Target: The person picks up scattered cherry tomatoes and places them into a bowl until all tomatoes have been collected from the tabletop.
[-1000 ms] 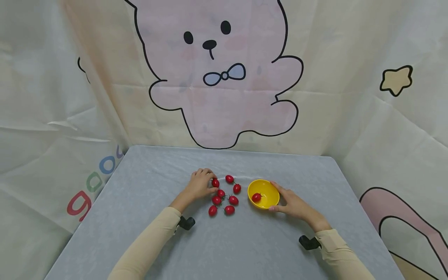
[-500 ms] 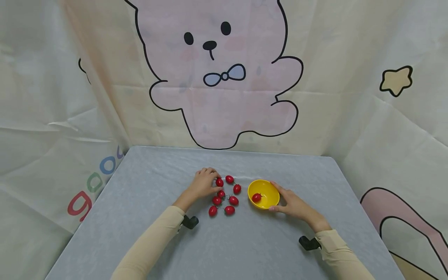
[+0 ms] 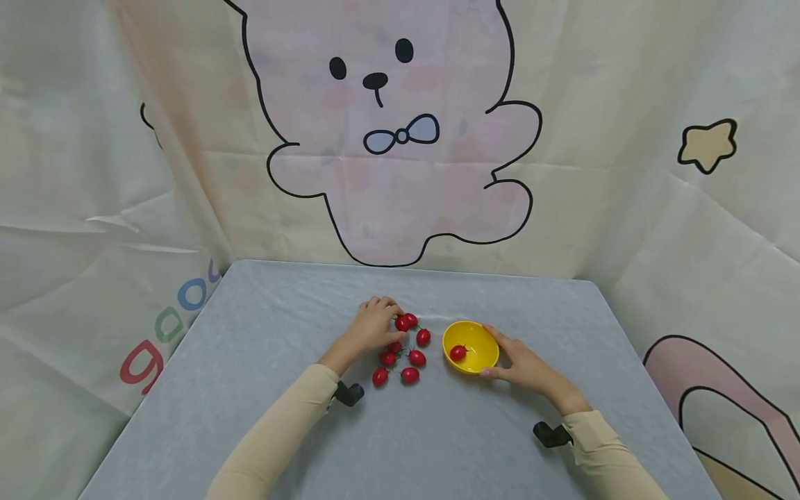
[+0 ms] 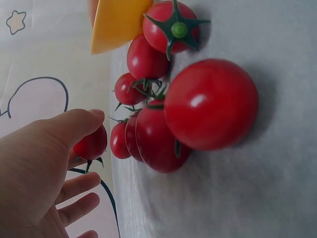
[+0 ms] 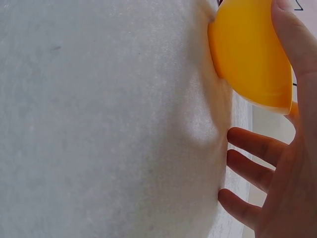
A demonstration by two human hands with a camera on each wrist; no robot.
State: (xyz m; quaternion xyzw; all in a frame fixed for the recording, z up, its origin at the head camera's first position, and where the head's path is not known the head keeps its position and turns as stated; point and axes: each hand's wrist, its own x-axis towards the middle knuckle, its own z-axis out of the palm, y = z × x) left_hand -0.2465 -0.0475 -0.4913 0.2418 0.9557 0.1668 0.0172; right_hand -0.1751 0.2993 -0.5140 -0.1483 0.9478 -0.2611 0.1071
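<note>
L hand (image 3: 373, 326) pinching tomato (image 3: 401, 323), R hand (image 3: 521, 362) on bowl (image 3: 475, 337)

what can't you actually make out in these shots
- Head view: the left hand covers part of the tomato it pinches, so the grip is unclear.
- Left wrist view: the yellow bowl is cut off by the top edge.
- Right wrist view: the bowl's inside is hidden by its own wall; the right hand runs off-frame.

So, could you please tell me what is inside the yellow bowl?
One red cherry tomato lies inside the yellow bowl. The near wall hides a strip of the bowl's floor, so anything lying there cannot be seen.
</note>
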